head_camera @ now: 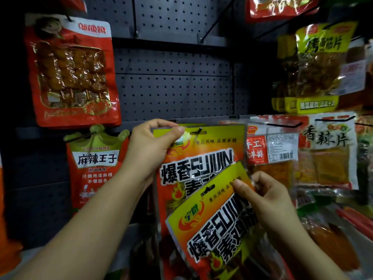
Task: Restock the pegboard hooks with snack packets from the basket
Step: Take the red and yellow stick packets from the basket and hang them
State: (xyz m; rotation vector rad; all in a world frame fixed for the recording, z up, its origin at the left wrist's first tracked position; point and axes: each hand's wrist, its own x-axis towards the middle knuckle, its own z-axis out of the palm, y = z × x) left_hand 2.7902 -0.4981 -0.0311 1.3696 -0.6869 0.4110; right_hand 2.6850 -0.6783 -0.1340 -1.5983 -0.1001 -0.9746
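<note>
My left hand (150, 147) pinches the top left corner of a yellow and orange snack packet (198, 158) whose hang hole sits on a black hook (198, 131) of the grey pegboard (173, 93). My right hand (262, 196) grips the top right corner of a second, identical packet (210, 229), tilted and held in front of the lower part of the first one. The basket is not in view.
A red skewer packet (70, 73) hangs at the upper left, with a red and green packet (94, 164) below it. Yellow packets (319, 67) and clear orange packets (323, 150) hang on the right. Bare hooks (210, 29) stick out of the pegboard above.
</note>
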